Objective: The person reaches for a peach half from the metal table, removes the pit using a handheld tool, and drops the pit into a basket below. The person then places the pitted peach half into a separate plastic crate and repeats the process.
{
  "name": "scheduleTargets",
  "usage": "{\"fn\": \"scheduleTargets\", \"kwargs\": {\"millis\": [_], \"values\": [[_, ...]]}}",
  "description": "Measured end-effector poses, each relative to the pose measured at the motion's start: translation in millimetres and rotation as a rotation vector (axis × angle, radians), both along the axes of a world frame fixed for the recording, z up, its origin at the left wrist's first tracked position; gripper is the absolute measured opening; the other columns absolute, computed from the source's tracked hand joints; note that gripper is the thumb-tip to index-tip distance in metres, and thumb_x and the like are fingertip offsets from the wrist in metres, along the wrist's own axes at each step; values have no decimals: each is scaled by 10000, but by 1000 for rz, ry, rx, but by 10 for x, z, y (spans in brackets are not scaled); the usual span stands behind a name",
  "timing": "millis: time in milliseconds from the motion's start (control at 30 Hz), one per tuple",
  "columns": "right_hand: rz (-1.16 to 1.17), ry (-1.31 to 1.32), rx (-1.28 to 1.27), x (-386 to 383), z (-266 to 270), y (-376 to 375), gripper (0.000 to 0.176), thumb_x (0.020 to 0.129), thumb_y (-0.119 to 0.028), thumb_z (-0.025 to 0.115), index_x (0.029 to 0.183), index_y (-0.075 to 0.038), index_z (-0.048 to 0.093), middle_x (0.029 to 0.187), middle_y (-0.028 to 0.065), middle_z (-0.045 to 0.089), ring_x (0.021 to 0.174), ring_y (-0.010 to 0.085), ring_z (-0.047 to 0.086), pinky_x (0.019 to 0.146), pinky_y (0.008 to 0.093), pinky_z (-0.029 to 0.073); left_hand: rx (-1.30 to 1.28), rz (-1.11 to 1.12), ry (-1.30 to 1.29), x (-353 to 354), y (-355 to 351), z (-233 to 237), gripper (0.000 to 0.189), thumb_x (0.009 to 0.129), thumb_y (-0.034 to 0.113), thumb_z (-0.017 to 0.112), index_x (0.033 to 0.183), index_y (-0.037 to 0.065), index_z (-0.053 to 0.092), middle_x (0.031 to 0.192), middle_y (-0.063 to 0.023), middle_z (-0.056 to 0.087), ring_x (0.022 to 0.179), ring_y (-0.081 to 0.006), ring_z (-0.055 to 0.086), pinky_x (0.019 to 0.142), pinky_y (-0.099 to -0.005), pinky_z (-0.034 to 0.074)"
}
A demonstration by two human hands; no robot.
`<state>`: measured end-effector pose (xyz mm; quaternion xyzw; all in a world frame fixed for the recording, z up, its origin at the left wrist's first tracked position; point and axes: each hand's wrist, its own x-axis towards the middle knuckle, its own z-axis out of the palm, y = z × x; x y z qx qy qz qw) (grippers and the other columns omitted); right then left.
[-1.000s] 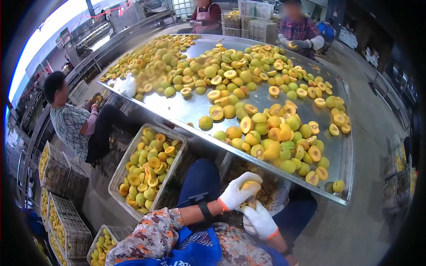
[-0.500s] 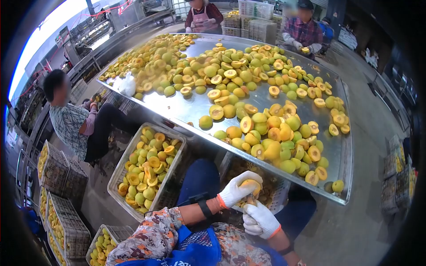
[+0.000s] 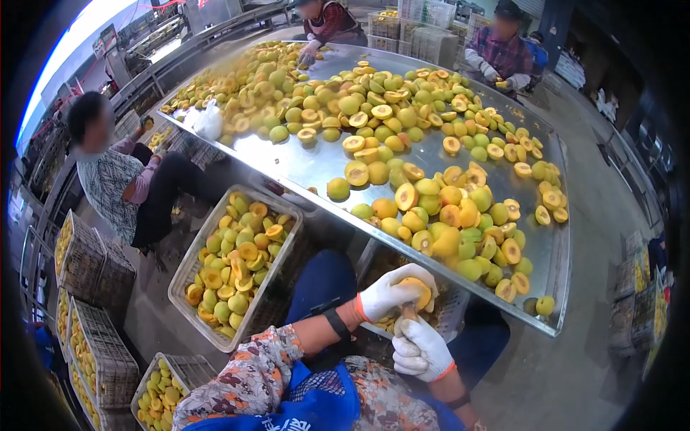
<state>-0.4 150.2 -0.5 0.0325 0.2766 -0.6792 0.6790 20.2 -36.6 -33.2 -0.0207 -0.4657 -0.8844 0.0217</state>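
Note:
My left hand (image 3: 392, 293), in a white glove with an orange cuff, is closed around a yellow peach half (image 3: 418, 290). Just below it, my gloved right hand (image 3: 422, 350) grips a small hand tool (image 3: 409, 312); its tip meets the underside of the fruit and its exact kind is hard to make out. Under both hands, between my knees, stands a crate (image 3: 454, 316) with brownish bits in it. Ahead of me, many halved peaches (image 3: 438, 208) are heaped on a metal table (image 3: 280, 169).
A crate full of peach halves (image 3: 237, 266) is at my left knee. More filled crates (image 3: 100, 345) are stacked farther left. One person (image 3: 118, 176) sits at left; two others (image 3: 334, 25) (image 3: 499, 50) work across the table. A white plastic bag (image 3: 207, 122) lies at the table's left edge.
The peach half in my left hand has turned, showing more of its cut face. Across the table, a person's gloved hand has reached onto the fruit pile. The seated person's arm has lifted.

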Motion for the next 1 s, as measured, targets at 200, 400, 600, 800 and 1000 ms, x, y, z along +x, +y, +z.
{"fn": "scheduleTargets", "kwargs": {"millis": [200,400,600,800,1000], "values": [[60,-16,-106,68,-12,-171,204,1084,-311,495,1058,-128,581,576,-40,380,363,55,303,357,228,233,56,-287,226,-71,-291,-58,306,921,244,722,1115,18,647,1118,-130,666,959,-219,667,860,-362,544],[106,-5,-122,103,117,-345,179,1065,-282,543,1046,-105,560,552,-30,387,353,57,301,344,225,227,103,-336,486,-52,-412,137,293,921,303,724,1053,52,650,1031,-222,654,873,-303,663,782,-410,538],[205,356,-63,3,94,-351,138,1041,-232,543,1015,-109,486,586,-40,413,375,52,322,348,229,247,318,436,83,185,-601,130,434,1007,433,601,1247,77,535,1070,-179,678,881,-260,708,629,-348,563],[19,655,441,-102,-563,-26,249,1014,-292,606,1035,-68,499,648,-8,505,452,85,454,402,260,355,-812,1274,-313,1047,-2218,-178,201,974,133,647,1148,39,680,1138,-48,656,1032,-177,646,900,-300,533],[63,814,498,-37,-860,202,290,1029,-359,595,919,-106,506,628,-23,499,455,82,451,392,280,345,-1753,864,-917,1856,-3543,-983,449,943,325,688,1297,51,659,1242,-204,694,1142,-366,660,997,-440,515]]}}
